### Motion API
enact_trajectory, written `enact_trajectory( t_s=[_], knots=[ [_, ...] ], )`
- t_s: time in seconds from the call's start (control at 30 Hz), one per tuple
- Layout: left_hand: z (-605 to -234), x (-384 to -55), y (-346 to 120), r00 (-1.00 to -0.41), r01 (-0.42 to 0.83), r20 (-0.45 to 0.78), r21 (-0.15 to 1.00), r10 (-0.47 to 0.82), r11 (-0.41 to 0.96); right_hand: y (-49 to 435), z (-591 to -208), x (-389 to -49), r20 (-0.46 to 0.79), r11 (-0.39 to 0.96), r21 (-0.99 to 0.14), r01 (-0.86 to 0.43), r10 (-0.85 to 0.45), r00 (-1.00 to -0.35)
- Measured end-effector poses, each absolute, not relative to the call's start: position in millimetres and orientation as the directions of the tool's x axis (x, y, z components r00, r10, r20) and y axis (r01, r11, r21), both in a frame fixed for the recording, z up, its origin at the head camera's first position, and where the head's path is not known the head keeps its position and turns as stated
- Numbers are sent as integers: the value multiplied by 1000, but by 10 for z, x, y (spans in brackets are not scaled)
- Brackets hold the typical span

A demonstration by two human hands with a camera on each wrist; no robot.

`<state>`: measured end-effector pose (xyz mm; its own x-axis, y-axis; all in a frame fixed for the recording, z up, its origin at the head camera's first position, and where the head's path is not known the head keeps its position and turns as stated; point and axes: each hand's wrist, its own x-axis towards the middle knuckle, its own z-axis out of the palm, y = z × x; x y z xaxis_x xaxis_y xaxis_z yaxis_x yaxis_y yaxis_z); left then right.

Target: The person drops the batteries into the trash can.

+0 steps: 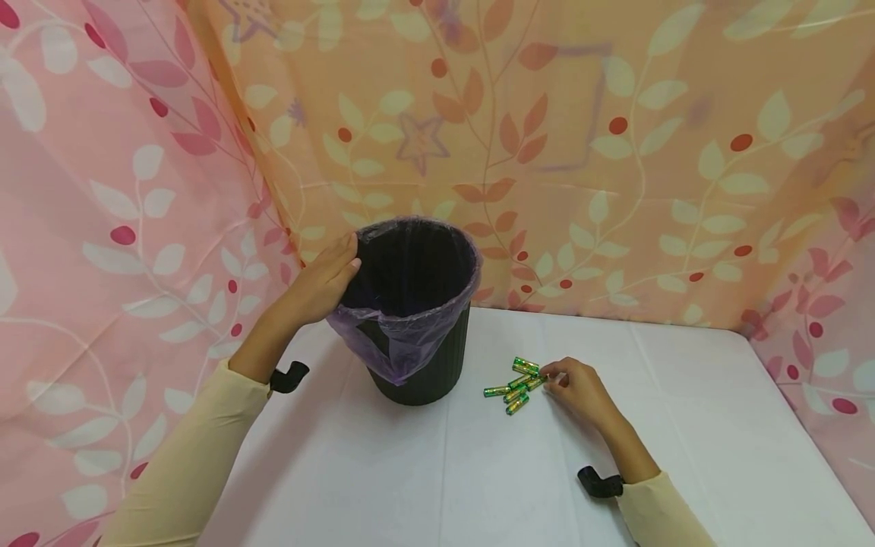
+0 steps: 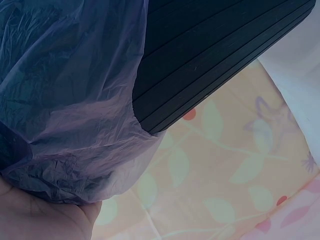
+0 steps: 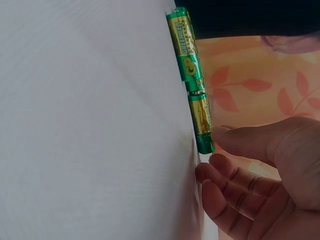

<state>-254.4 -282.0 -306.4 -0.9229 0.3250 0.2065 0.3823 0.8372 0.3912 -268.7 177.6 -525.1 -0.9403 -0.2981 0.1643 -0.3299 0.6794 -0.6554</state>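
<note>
R hand [image 1: 577, 389] nearer, fingers half-curled at batt [image 1: 536, 382], firm grip can't tell | batt on tabletop [image 1: 519, 479], just left of fingers, right of bin [image 1: 451, 357], axis near-left/far-right | L hand [image 1: 323, 281] straight-fingered at bin's left rim

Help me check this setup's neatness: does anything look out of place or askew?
Yes: the purple liner looks uneven, drooping in a long pointed flap down the front of the black bin but hanging shorter at the right. The green batteries beside it lie jumbled at mixed angles.
</note>
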Motion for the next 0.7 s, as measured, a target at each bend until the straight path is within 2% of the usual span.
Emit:
enact_trajectory(
  t_s=[0.43, 0.7],
  knots=[
    [-3057, -2537, -2813, -923, 382, 205, 387, 325, 839, 1771, -5254, -2694, 174, 704, -620, -346, -307, -936],
    [-3061, -2543, -2818, -923, 381, 202, 389, 326, 839, 1759, -5234, -2665, 129, 703, -645, -302, -289, -949]
  ],
)
